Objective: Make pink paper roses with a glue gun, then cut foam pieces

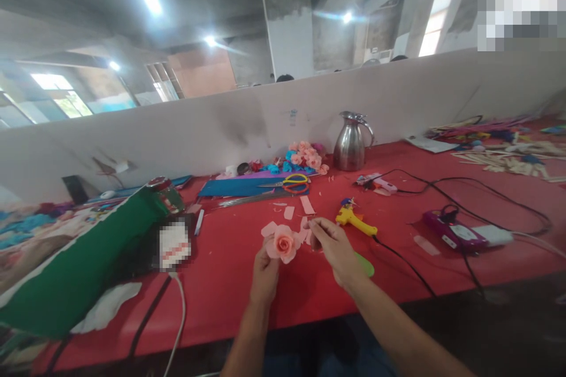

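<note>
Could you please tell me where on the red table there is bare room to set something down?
The red table is bare between the white cable and the left hand, with a smaller patch between the yellow glue gun and purple box. It is crowded around the scissors and pink flowers.

There is one held flower (283, 243), one jug (349, 146), one pair of scissors (286, 183) and one yellow glue gun (359, 222).
</note>
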`<state>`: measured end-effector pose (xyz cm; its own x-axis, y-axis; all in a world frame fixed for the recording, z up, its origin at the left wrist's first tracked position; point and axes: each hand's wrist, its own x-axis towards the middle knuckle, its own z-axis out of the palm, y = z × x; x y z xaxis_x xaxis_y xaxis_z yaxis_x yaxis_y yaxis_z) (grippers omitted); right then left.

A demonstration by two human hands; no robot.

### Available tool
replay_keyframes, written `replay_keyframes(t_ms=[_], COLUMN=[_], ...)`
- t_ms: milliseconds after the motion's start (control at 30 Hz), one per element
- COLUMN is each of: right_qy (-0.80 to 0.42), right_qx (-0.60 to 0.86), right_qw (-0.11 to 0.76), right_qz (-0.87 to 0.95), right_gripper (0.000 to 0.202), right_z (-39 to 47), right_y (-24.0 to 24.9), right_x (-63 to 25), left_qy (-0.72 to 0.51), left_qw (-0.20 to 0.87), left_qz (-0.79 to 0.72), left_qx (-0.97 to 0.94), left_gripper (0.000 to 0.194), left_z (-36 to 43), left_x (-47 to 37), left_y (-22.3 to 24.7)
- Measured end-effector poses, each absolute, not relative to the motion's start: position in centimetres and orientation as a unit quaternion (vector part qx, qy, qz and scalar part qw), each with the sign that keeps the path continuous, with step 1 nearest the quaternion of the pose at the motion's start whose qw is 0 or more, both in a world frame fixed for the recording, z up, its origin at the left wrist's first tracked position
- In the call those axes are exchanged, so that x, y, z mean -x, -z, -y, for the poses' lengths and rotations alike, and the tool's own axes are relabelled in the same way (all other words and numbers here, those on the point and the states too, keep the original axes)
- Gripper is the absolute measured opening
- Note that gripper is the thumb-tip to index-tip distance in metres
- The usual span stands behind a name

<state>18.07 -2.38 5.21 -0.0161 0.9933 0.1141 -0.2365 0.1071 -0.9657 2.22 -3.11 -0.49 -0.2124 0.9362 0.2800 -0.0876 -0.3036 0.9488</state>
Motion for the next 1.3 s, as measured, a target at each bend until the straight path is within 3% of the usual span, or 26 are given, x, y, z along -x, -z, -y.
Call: replay_keyframes(t_ms=[467,667,833,1067,1300], right_qy=[-0.356,-0.149,-0.183,-0.177,-0.174], right_qx=[0.497,0.467,0.450,0.392,0.350], right_qw=[0.489,0.465,0.422,0.440,0.460], right_qz=[0.622,0.738,0.766,0.788,0.797], right_gripper=[0.032,0.020,0.020,0.053,0.028], right_z=[5.3,5.5,6.4,7.2,7.7], right_y=[-1.1,-1.0,-0.6,2.0,0.2], right_x=[-21.1,-22.3,-21.2,-20.0,-20.8], left_qy=[-0.723,-0.721,-0.727,-0.763,-0.781], left_qw=[0.383,0.383,0.375,0.395,0.393], left_qz=[-0.420,-0.418,-0.422,-0.415,-0.397], left_qx=[-0.392,-0.399,-0.392,-0.300,-0.280], left_gripper=[0.025,0.029,0.028,0.025,0.021], left_z=[3.0,3.0,3.0,2.8,3.0], left_x=[-2.5,-2.5,-2.4,-2.3,-2.2], left_y=[0.1,0.1,0.2,0.5,0.4])
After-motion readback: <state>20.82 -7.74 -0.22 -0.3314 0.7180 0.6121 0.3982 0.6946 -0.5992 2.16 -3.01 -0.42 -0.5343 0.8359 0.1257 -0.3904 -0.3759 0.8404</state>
